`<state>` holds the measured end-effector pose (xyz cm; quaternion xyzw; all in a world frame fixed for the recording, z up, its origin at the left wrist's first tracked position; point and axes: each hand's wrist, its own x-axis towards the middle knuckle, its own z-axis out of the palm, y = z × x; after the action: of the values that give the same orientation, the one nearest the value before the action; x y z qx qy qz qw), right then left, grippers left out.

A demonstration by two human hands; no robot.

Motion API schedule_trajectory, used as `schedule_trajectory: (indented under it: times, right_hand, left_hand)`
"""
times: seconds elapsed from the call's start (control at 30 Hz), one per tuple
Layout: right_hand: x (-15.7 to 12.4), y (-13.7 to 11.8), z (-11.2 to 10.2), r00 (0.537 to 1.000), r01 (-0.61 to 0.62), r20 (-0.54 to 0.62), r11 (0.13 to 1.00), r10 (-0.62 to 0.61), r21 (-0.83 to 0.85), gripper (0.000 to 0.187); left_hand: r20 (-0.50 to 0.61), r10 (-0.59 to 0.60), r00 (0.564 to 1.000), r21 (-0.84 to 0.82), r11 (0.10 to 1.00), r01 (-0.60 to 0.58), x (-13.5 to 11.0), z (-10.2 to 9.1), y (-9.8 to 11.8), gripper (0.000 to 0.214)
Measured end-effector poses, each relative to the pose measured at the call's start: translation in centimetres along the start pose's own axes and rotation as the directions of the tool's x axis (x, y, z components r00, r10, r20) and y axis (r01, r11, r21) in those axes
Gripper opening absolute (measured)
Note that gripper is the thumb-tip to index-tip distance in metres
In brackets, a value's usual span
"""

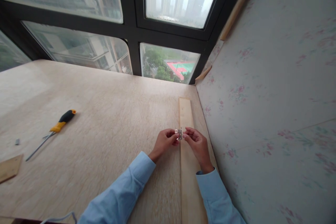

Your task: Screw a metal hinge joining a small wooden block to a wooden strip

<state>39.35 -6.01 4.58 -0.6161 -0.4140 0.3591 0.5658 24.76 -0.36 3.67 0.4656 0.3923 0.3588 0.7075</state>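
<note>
A small metal hinge [179, 133] is held between both hands just above a long pale wooden strip [187, 168] that lies on the tabletop along the wall. My left hand [165, 141] pinches the hinge's left side with curled fingers. My right hand [197, 144] pinches its right side, resting over the strip. Both arms wear light blue sleeves.
A yellow-and-black screwdriver [49, 133] lies at the left of the wooden tabletop [105, 122]. A small metal piece [17, 141] and a wooden offcut [9, 168] sit near the left edge. A floral wall [267, 105] rises at right; windows stand behind.
</note>
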Motion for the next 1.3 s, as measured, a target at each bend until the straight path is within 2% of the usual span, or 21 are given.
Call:
schedule_trajectory:
  times: [0.1,0.2,0.4,0.67,0.9,1.03,1.2,1.3]
  right_hand:
    - [0.4,0.3,-0.6,0.993,0.105,-0.033,0.983,-0.111,-0.153,0.039]
    - [0.6,0.6,-1.1,0.976,0.214,0.018,0.928,-0.219,-0.305,0.040]
    - [0.8,1.4,-1.4,0.960,0.281,0.129,0.854,-0.249,-0.437,0.043]
    - [1.0,1.5,-1.1,0.930,0.366,0.222,0.794,-0.293,-0.485,0.034]
    - [1.0,1.8,-1.2,0.917,0.398,0.251,0.767,-0.311,-0.503,0.032]
    - [1.0,1.9,-1.3,0.914,0.404,0.259,0.762,-0.312,-0.506,0.031]
    - [1.0,1.7,-1.3,0.914,0.403,0.264,0.764,-0.308,-0.505,0.030]
    - [1.0,1.7,-1.2,0.915,0.401,0.261,0.763,-0.308,-0.506,0.030]
  left_hand:
    - [-0.063,-0.067,0.996,0.007,0.998,0.067,1.5,0.6,-0.2,0.021]
    - [-0.084,-0.093,0.992,-0.012,0.996,0.093,2.5,0.8,-0.3,0.022]
    - [-0.072,-0.129,0.989,-0.040,0.991,0.126,2.8,0.6,0.0,0.027]
    - [-0.100,-0.095,0.991,0.037,0.994,0.099,2.6,0.8,-0.3,0.028]
    - [-0.113,-0.156,0.981,0.063,0.984,0.164,2.4,1.0,0.3,0.018]
    - [-0.133,-0.167,0.977,0.135,0.973,0.185,2.2,1.0,0.4,0.017]
    - [-0.123,-0.022,0.992,0.413,0.908,0.071,1.7,0.7,0.2,0.026]
    - [-0.096,0.017,0.995,0.473,0.881,0.030,1.5,0.7,0.1,0.029]
